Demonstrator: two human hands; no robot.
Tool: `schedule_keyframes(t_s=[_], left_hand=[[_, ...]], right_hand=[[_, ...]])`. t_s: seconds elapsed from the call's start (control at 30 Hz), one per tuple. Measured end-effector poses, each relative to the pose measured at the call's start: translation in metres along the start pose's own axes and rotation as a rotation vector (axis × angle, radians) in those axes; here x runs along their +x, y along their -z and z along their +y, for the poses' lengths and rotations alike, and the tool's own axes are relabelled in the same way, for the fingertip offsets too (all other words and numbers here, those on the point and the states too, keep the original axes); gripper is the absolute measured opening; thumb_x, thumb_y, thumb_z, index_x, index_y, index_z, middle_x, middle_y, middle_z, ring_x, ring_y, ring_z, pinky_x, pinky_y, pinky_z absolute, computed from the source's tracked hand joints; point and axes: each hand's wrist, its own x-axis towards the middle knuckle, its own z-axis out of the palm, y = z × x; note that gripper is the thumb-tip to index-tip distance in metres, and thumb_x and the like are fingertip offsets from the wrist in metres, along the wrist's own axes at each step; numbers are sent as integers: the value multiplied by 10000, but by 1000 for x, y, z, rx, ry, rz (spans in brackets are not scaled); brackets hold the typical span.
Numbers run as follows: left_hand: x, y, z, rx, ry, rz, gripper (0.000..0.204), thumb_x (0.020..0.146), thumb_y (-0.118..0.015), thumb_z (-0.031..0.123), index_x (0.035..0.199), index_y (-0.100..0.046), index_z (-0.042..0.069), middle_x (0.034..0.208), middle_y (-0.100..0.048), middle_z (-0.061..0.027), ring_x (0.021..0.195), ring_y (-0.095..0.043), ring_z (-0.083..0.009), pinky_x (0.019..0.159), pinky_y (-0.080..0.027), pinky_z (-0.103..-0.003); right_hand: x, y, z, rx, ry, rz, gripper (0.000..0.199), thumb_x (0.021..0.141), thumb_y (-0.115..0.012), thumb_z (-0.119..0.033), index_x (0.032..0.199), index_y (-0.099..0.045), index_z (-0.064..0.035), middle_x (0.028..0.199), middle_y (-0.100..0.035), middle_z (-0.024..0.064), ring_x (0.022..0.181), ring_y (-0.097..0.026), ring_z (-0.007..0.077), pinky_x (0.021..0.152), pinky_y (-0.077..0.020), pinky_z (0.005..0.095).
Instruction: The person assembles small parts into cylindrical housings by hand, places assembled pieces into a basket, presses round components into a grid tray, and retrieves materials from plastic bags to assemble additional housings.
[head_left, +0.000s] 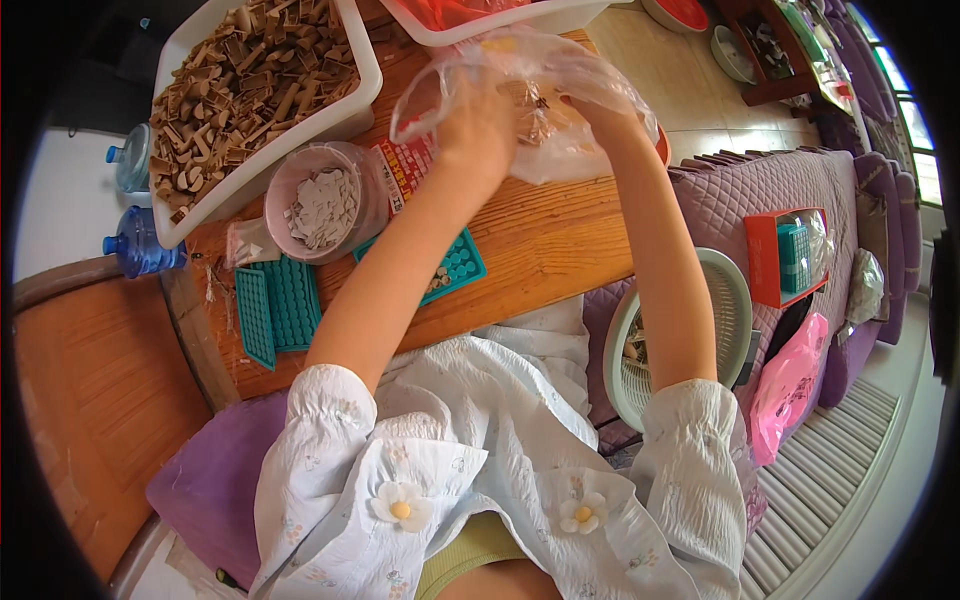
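Note:
A clear plastic bag (555, 160) with brown pieces (535, 115) in it is held over the far right part of the wooden table. My left hand (478, 125) is closed on the bag's left side, its fingers partly covered by the cloudy film. On the opposite side my right hand (608, 118) grips the bag, with most of its fingers hidden by plastic. Below my left forearm lies a teal tray with small cups (462, 262), a few small pale bits on it. A red printed sheet (402, 170) lies beside my left wrist.
A large white tub (368, 75) heaped with brown pieces (265, 90) stands far left. Near it are a round tub (290, 170) of white flakes and teal trays (290, 300). Another white tub (440, 38) holds red plastic. A green basket (735, 290) sits under my right forearm.

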Motion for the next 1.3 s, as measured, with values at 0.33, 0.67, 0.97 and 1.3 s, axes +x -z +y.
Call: schedule_keyframes(t_s=[0.33, 0.67, 0.97, 1.3], left_hand=[[-2, 7, -21, -267, 6, 182, 322, 771, -480, -31, 1070, -587, 23, 1247, -422, -228, 1121, -465, -354, 944, -399, -414], [-10, 15, -20, -373, 61, 61, 356, 772, -450, -55, 1067, -598, 78, 1257, -404, -215, 1139, -442, -369, 932, -419, -406], [-11, 2, -27, -570, -42, 286, 234, 831, -490, 122, 1036, -581, 58, 1165, -506, -184, 1054, -497, -388, 887, -434, -442], [-30, 9, -9, -111, -208, -101, 534, 651, -723, 173, 1150, -544, 109, 1185, -519, -145, 1143, -471, -324, 950, -359, -469]], right_hand=[[26, -14, 52, -1016, 55, -198, 209, 805, -561, -157, 1002, -627, -133, 979, -639, 115, 914, -592, 299, 753, -452, 408], [-9, 8, 41, -765, 294, 81, 271, 832, -603, -237, 1044, -612, -69, 992, -639, 97, 911, -602, 198, 803, -453, 315], [-50, 17, -5, 479, -344, -17, 180, 806, -648, -162, 948, -597, -63, 874, -577, -8, 763, -520, 61, 681, -423, 194], [-47, 22, 12, -373, -201, -195, 193, 837, -596, -166, 995, -582, -57, 858, -602, 2, 771, -559, 113, 705, -448, 256]])
